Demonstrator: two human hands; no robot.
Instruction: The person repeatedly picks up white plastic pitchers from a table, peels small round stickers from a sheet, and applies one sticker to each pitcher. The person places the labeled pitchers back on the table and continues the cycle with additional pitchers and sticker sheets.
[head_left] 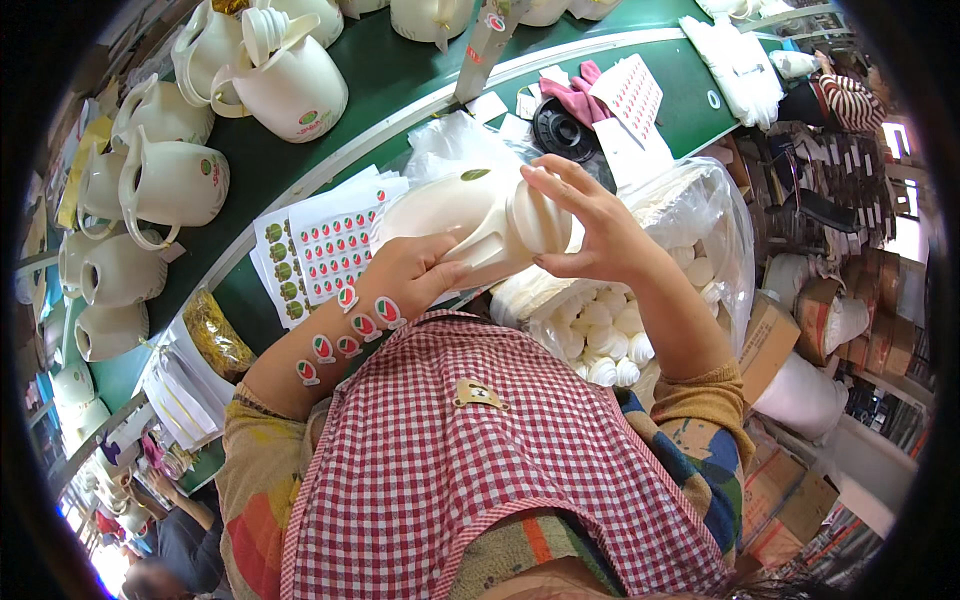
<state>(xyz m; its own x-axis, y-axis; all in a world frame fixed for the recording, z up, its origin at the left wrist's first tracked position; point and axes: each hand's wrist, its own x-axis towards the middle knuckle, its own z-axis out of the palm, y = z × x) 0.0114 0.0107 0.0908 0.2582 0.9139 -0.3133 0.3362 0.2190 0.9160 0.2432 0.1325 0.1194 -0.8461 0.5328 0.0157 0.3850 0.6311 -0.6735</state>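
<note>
A cream plastic jug [450, 215] lies on its side in front of my chest. My left hand [410, 275] grips its handle from below. My right hand [590, 225] is closed around the cream screw lid [540, 212] at the jug's mouth, fingers spread over it. Several small red and green oval stickers [345, 335] are stuck in a row along my left forearm. I wear a red and white checked apron [470, 460].
Sheets of stickers [320, 255] lie on the green conveyor belt [400, 70]. Several cream jugs [165, 185] stand on the belt at left and top. A clear bag of cream lids [620, 320] sits at right. Cardboard boxes [790, 340] stand further right. Another person [170, 540] is at lower left.
</note>
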